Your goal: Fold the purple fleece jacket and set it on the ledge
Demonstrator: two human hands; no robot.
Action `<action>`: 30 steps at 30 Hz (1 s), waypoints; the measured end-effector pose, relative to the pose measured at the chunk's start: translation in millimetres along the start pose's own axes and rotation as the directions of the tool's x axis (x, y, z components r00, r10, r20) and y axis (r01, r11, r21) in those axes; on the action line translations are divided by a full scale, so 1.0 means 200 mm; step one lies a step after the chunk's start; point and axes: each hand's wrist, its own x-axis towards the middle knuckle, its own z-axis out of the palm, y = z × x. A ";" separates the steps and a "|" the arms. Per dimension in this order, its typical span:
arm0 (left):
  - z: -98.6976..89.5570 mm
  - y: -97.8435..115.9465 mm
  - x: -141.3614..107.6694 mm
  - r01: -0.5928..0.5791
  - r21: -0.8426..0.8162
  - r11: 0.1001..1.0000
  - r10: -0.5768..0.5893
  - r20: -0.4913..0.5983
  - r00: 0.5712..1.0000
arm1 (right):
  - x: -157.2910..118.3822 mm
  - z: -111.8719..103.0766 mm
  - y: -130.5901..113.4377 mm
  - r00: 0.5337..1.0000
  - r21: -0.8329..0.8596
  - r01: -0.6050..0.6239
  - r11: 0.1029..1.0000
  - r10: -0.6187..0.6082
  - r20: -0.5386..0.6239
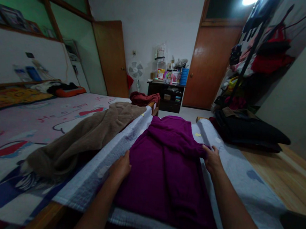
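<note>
- The top (146,176) is coloured deep purple.
- The cloth (242,187) is coloured pale blue, marked with yellow and darker patches.
- The fleece (88,134) is coloured greyish brown.
- The bedsheet (51,104) is lettered in red on pink.

Purple long-sleeved top (148,177), partly folded, laid out on pale-blue patterned cloth (242,180).
Plain solid color. Neck end faces away, wide lower end near the cloth's near edge. One sleeve crosses the upper body diagonally, its end out at the right side, bunched in creases. Long folded strip runs lengthwise down the right half; lower left fairly smooth.
</note>
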 end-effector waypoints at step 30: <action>0.08 0.32 -0.27 -0.312 -0.497 0.809 0.409 0.095 0.908 | 0.14 0.08 -0.39 0.975 0.027 0.212 0.977 -0.210 -0.067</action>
